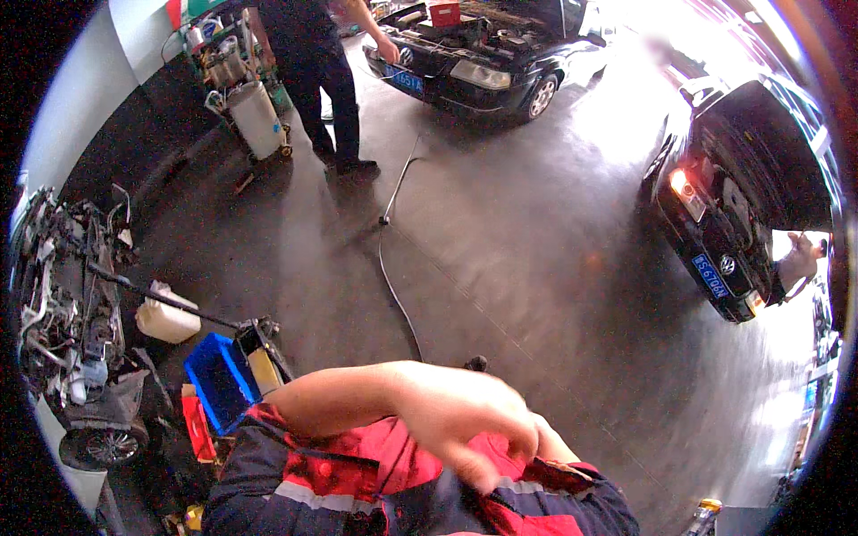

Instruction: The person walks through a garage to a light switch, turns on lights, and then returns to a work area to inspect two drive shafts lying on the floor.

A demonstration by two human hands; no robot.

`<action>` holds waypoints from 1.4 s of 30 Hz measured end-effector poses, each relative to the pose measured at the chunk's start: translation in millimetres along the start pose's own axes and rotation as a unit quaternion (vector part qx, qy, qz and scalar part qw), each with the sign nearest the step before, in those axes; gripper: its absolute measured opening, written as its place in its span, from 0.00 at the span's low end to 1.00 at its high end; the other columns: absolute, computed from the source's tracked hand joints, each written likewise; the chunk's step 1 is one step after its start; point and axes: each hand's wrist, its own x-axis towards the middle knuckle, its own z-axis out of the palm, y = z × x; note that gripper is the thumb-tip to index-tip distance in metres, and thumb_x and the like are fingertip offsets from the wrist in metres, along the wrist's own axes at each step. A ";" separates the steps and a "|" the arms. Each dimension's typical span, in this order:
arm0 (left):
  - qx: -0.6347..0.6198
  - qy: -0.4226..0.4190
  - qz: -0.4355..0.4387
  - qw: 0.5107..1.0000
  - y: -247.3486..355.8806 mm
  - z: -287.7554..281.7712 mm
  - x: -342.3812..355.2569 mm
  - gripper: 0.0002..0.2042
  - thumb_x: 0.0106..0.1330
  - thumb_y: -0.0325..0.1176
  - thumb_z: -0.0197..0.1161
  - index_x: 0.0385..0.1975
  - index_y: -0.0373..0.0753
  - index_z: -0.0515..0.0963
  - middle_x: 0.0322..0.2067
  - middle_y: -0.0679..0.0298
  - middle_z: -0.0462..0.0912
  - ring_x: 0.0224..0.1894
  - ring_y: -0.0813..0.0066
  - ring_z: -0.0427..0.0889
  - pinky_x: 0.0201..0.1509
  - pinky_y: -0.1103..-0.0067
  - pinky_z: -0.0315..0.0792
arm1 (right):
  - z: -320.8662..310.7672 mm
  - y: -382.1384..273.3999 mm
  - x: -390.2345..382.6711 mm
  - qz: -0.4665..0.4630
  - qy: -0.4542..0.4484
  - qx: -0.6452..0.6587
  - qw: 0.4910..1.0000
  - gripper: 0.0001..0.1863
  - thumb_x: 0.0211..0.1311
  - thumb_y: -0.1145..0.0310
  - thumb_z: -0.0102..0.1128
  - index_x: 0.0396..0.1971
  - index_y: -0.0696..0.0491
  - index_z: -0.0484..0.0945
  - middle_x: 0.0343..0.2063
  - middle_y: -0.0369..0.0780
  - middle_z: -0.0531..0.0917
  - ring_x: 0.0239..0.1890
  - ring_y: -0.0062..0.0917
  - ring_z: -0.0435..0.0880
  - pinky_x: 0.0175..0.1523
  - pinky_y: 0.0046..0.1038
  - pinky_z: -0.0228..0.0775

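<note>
Beside a blue plastic bin (212,393), wearing a red-and-navy work jacket (323,466); in front of it, holding the left hand (469,420) with fingers bent, cannot tell whether gripping; farther right, showing the right forearm (556,444), with the right hand hidden, cannot tell its fingers' state.

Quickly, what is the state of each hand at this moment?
Left hand: blurred, fingers partly bent, no object visible in it; whether it grips anything cannot be told.
Right hand: hidden from view, so its state cannot be told.
</note>
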 end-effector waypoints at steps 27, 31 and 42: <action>0.087 0.075 -0.826 0.552 -399.3 -203.2 -357.3 0.26 0.62 0.53 0.50 0.38 0.32 0.81 0.43 0.45 0.80 0.50 0.49 0.77 0.54 0.64 0.70 | -423.0 -145.1 324.9 -0.034 -0.021 -0.070 0.997 0.21 0.56 0.60 0.49 0.46 0.55 0.79 0.47 0.50 0.80 0.52 0.41 0.77 0.58 0.35 0.68; 0.146 0.156 -0.763 0.610 -459.6 -377.8 -295.0 0.23 0.61 0.50 0.52 0.34 0.31 0.81 0.39 0.46 0.81 0.43 0.50 0.80 0.49 0.64 0.73 | -487.8 -180.7 338.8 -0.035 -0.016 -0.067 0.997 0.21 0.56 0.60 0.49 0.43 0.56 0.80 0.44 0.52 0.80 0.51 0.42 0.78 0.56 0.35 0.69; 0.227 0.244 -0.660 0.673 -539.9 -729.9 -98.7 0.20 0.64 0.47 0.54 0.43 0.34 0.76 0.42 0.50 0.81 0.47 0.54 0.79 0.51 0.69 0.72 | -619.2 -235.6 469.7 -0.014 0.031 0.049 0.998 0.19 0.56 0.62 0.49 0.44 0.55 0.80 0.39 0.48 0.83 0.41 0.37 0.83 0.45 0.35 0.74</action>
